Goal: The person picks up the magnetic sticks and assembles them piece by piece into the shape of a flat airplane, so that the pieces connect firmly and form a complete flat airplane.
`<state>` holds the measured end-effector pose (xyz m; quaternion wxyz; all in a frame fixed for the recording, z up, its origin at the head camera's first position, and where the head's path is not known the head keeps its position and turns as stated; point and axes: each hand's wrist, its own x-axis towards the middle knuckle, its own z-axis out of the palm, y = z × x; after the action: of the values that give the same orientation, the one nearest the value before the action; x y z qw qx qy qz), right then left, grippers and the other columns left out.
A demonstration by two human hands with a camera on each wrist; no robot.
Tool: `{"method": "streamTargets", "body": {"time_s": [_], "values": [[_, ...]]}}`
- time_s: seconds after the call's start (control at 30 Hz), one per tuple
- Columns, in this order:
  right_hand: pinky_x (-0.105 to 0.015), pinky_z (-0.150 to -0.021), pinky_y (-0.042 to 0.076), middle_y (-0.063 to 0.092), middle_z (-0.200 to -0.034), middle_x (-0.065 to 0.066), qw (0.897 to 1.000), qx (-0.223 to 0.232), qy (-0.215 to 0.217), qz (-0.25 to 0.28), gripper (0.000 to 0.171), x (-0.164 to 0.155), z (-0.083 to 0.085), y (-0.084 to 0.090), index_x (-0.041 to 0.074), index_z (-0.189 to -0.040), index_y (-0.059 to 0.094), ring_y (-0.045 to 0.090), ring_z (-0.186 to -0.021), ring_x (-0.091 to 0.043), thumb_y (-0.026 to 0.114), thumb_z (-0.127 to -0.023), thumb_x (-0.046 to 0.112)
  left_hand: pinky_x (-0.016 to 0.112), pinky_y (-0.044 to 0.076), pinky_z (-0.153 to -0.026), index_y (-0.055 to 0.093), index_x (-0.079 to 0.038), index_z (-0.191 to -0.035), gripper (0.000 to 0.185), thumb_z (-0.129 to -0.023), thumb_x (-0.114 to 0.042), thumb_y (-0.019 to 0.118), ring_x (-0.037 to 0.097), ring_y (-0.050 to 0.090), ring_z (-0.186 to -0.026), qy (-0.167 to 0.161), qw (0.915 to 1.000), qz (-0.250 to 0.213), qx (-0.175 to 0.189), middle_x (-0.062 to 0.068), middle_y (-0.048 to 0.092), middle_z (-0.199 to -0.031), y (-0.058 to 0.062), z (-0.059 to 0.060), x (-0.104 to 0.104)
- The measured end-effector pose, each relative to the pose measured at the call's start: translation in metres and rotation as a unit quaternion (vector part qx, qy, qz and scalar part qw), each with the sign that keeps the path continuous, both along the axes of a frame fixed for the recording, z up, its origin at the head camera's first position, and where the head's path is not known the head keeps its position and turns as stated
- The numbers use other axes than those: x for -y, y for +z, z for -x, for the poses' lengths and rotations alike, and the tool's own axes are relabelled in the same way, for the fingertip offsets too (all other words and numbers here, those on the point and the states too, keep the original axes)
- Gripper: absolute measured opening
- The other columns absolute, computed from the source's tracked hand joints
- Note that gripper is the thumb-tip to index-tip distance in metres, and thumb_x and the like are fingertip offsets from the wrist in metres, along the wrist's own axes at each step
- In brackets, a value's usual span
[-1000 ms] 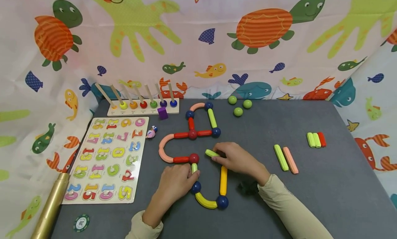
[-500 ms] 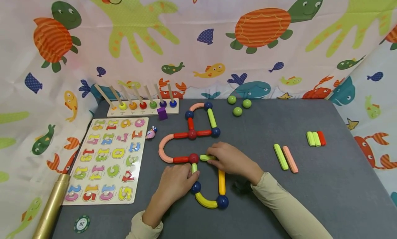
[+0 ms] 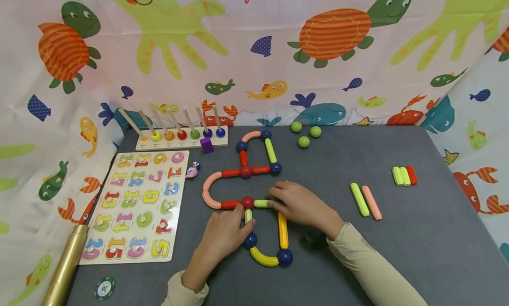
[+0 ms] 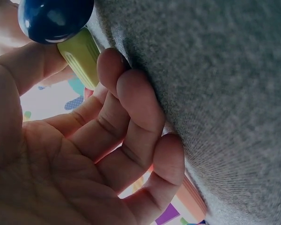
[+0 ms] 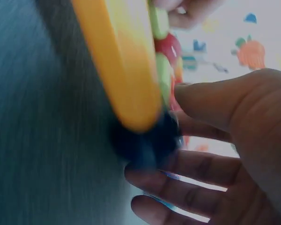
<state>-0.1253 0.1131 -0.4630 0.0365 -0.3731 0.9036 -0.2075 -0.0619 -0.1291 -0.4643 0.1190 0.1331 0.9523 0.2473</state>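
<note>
In the head view my left hand [image 3: 222, 233] pinches a short green magnetic stick [image 3: 248, 216] between a red ball [image 3: 247, 202] and a blue ball [image 3: 250, 239]. My right hand [image 3: 300, 206] holds another green magnetic stick [image 3: 261, 203], whose left end meets that red ball. A yellow magnetic stick [image 3: 283, 233] runs from under my right hand to a lower blue ball [image 3: 284, 257]. In the right wrist view a dark blue ball [image 5: 147, 140], hidden from above, joins the yellow stick's end beside my fingers. A curved yellow piece [image 3: 264, 257] links the lower balls.
Joined sticks and balls continue upward, with a pink curve [image 3: 208, 190]. A number puzzle board [image 3: 135, 204] lies left, below a peg stacker [image 3: 183, 138]. Green balls [image 3: 304, 141] sit at the back. Loose sticks [image 3: 359, 199] lie right. A poker chip [image 3: 104, 289] is front left.
My right hand has moved left with the green stick, which now meets the red ball. The yellow stick's top end has shifted left. My left hand stays nearly in place, its index finger closer to the ball.
</note>
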Motion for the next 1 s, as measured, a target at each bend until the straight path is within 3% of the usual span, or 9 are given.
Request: {"method": "streamTargets", "body": {"time_s": [0.2, 0.43, 0.53, 0.67, 0.8, 0.9, 1.0], "values": [[-0.049, -0.082, 0.058, 0.07, -0.101, -0.01, 0.994, -0.049, -0.092, -0.024, 0.018, -0.059, -0.001, 0.014, 0.001, -0.113, 0.075, 0.067, -0.09, -0.027, 0.077, -0.1, 0.013, 0.044, 0.038, -0.073, 0.056, -0.013, -0.091, 0.03, -0.101, -0.034, 0.075, 0.016, 0.045, -0.058, 0.01, 0.9998, -0.002, 0.019, -0.002, 0.044, -0.063, -0.001, 0.001, 0.0], [-0.059, -0.079, 0.052, 0.071, -0.093, -0.022, 0.968, -0.094, -0.215, -0.087, 0.021, -0.133, -0.003, 0.023, -0.008, -0.102, 0.072, 0.064, -0.084, -0.042, 0.084, -0.09, 0.005, 0.044, 0.038, -0.073, 0.058, -0.013, -0.092, 0.03, -0.1, -0.034, 0.076, 0.017, 0.046, -0.059, 0.01, 0.9997, 0.0, 0.023, -0.002, 0.045, -0.064, 0.0, 0.002, 0.0], [-0.058, -0.077, 0.049, 0.072, -0.093, -0.023, 0.963, -0.081, -0.232, -0.114, 0.023, -0.148, 0.0, 0.018, -0.008, -0.102, 0.072, 0.061, -0.082, -0.042, 0.084, -0.089, 0.006, 0.044, 0.039, -0.074, 0.058, -0.013, -0.092, 0.029, -0.1, -0.034, 0.076, 0.017, 0.046, -0.06, 0.01, 0.9996, 0.002, 0.027, -0.002, 0.045, -0.064, 0.0, 0.002, 0.0], [-0.055, -0.069, 0.047, 0.07, -0.088, -0.018, 0.965, -0.055, -0.224, -0.126, 0.018, -0.152, 0.006, 0.009, -0.005, -0.099, 0.072, 0.055, -0.074, -0.037, 0.083, -0.09, 0.006, 0.043, 0.038, -0.073, 0.057, -0.013, -0.092, 0.029, -0.1, -0.034, 0.076, 0.017, 0.046, -0.06, 0.01, 0.9994, 0.003, 0.032, -0.002, 0.044, -0.064, 0.001, 0.002, 0.001], [-0.057, -0.071, 0.051, 0.07, -0.092, -0.019, 0.97, -0.032, -0.228, -0.082, 0.012, -0.146, 0.01, 0.009, -0.004, -0.102, 0.073, 0.059, -0.076, -0.036, 0.077, -0.093, 0.002, 0.042, 0.036, -0.072, 0.057, -0.013, -0.091, 0.03, -0.1, -0.034, 0.076, 0.017, 0.045, -0.059, 0.005, 0.9994, 0.0, 0.035, -0.002, 0.043, -0.065, 0.001, 0.002, 0.0], [-0.053, -0.072, 0.052, 0.067, -0.094, -0.018, 0.972, -0.015, -0.236, -0.005, 0.013, -0.135, 0.014, 0.012, -0.006, -0.107, 0.074, 0.06, -0.079, -0.033, 0.073, -0.097, 0.002, 0.041, 0.035, -0.071, 0.056, -0.014, -0.09, 0.031, -0.1, -0.034, 0.076, 0.017, 0.044, -0.058, 0.003, 0.9994, 0.002, 0.036, -0.002, 0.043, -0.064, 0.0, 0.002, 0.0], [-0.045, -0.067, 0.047, 0.065, -0.092, -0.014, 0.965, -0.011, -0.248, 0.08, 0.016, -0.12, 0.019, 0.016, -0.005, -0.112, 0.075, 0.057, -0.077, -0.027, 0.071, -0.101, 0.006, 0.041, 0.035, -0.07, 0.054, -0.015, -0.086, 0.032, -0.101, -0.034, 0.075, 0.016, 0.043, -0.057, 0.002, 0.9995, 0.003, 0.03, -0.002, 0.042, -0.063, 0.0, 0.002, 0.0]]}}
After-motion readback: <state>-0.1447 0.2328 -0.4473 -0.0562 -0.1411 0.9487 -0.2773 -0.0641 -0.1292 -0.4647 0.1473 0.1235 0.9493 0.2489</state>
